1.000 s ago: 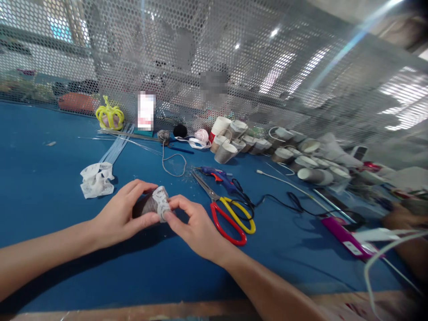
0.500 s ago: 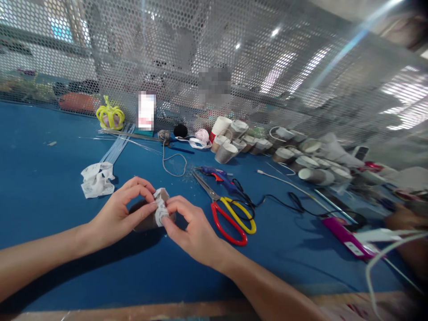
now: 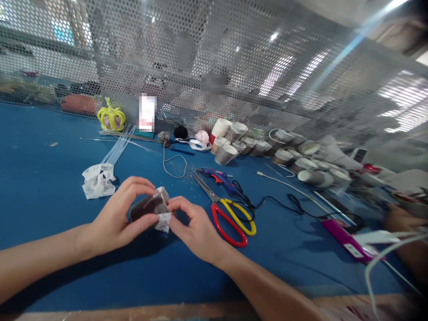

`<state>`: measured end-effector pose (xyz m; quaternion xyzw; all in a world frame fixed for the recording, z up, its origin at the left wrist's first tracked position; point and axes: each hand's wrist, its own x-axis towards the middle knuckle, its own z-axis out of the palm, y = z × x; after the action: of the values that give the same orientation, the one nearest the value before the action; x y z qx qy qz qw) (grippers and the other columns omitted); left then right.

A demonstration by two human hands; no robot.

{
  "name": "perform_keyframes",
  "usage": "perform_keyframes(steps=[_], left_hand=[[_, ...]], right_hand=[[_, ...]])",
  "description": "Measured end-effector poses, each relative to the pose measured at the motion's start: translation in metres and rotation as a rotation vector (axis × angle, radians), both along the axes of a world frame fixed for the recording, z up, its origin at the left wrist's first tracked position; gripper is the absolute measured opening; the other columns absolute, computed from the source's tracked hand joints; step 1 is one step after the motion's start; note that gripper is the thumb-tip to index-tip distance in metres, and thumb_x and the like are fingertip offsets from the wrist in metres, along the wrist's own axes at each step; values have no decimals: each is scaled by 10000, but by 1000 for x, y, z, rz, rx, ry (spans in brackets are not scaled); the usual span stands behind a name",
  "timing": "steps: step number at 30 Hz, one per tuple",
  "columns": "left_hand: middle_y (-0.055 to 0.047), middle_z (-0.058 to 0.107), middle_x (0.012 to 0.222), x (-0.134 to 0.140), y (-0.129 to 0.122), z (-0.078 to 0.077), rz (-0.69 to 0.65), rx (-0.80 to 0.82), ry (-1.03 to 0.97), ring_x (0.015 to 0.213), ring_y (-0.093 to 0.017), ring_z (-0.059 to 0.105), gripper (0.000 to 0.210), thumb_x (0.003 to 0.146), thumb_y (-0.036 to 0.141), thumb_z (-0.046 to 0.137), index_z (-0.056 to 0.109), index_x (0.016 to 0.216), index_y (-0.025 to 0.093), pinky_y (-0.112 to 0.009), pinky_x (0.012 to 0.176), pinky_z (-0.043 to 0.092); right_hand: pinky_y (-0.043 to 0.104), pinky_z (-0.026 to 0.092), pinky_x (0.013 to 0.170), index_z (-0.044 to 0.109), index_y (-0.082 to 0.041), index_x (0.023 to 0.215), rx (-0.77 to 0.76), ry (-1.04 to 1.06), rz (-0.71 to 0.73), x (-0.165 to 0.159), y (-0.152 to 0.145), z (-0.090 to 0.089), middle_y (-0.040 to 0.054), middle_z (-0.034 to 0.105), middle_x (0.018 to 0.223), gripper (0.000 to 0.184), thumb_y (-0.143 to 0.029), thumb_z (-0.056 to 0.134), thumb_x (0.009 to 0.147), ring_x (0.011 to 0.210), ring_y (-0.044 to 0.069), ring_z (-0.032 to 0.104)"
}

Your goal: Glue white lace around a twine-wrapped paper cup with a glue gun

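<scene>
The half-curled left hand (image 3: pixel 115 218) is holding the cup (image 3: pixel 146 207), the right hand (image 3: pixel 198 228) is pinching lace (image 3: pixel 163 223) at the cup's end, uneven pulling possibly skewing it.

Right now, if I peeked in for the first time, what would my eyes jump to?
Probably the scissors, with one red and one yellow handle, lying on the blue table beside the right hand. Next, maybe the yellow crown-shaped thing at the back left, near the mesh screen. In front, the left hand holds a dark, cup-like piece, while the right hand touches the white strip at its end.
</scene>
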<state>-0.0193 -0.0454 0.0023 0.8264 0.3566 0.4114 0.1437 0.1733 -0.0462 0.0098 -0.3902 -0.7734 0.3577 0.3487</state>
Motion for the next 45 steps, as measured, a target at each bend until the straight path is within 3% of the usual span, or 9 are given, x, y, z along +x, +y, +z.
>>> perform_keyframes(steps=[2, 5, 8, 12, 17, 23, 28, 33, 45], left_hand=[[-100, 513, 1064, 2, 4, -3, 67, -180, -23, 1000, -233, 507, 375, 785, 327, 562, 415, 1094, 175, -390, 846, 441], [-84, 549, 1049, 5, 9, -8, 33, -461, -34, 960, -230, 548, 520, 746, 424, 585, 378, 1152, 173, -365, 807, 469], [-71, 576, 1033, 5, 12, -10, -5, -564, -33, 934, -235, 566, 587, 708, 462, 612, 369, 1163, 183, -351, 777, 479], [-72, 580, 1049, 2, 14, -8, 16, -515, -6, 928, -240, 572, 605, 678, 470, 643, 386, 1149, 189, -352, 775, 477], [-89, 569, 1100, 1, 14, -8, -43, -396, 97, 969, -261, 565, 683, 610, 486, 703, 417, 1159, 197, -361, 801, 467], [-65, 588, 985, 4, 10, -7, -105, -362, 168, 857, -232, 593, 684, 600, 542, 688, 464, 1143, 190, -326, 718, 482], [-67, 586, 987, 3, 7, -9, -146, -341, 195, 840, -230, 602, 686, 623, 567, 655, 447, 1166, 205, -326, 696, 485], [-100, 555, 1061, 4, 4, -11, -154, -252, 204, 872, -243, 595, 751, 655, 586, 616, 331, 1243, 215, -344, 703, 482], [-91, 529, 1068, 0, 4, -12, -189, -88, 393, 813, -235, 609, 702, 799, 556, 451, 144, 1370, 287, -325, 665, 494]], right_hand=[[257, 439, 683, 524, -184, 773, 5, 16, -23, 0, -1, 0, 23, 567, 809, 26, -181, 497, 774, 726, 136, 538], [265, 443, 696, 513, -188, 782, 26, 30, -46, 0, -1, 0, 27, 564, 831, 27, -178, 490, 773, 746, 140, 537], [270, 448, 717, 514, -191, 789, 45, 12, -16, 2, -1, 3, 36, 568, 873, 39, -165, 496, 767, 776, 142, 553], [290, 447, 790, 547, -192, 860, 91, -6, 37, 8, 4, 9, 44, 583, 921, 135, -121, 484, 764, 867, 153, 565], [314, 448, 818, 561, -200, 914, 245, 23, -65, 13, 11, 12, 46, 595, 933, 139, -140, 492, 809, 893, 157, 564], [354, 431, 874, 600, -204, 916, 363, -58, 38, 14, 12, 9, 71, 567, 1021, 151, -138, 507, 818, 1002, 177, 534], [345, 444, 846, 586, -203, 793, 284, -51, 6, 12, 10, 11, 61, 582, 989, 74, -169, 524, 813, 958, 174, 556], [322, 445, 805, 527, -199, 701, 187, -32, -81, 9, 10, 8, 38, 594, 916, 114, -137, 508, 795, 874, 158, 571], [238, 421, 600, 562, -158, 717, -138, -17, -198, 8, 15, 7, -4, 577, 673, 88, -194, 514, 781, 634, 117, 530]])
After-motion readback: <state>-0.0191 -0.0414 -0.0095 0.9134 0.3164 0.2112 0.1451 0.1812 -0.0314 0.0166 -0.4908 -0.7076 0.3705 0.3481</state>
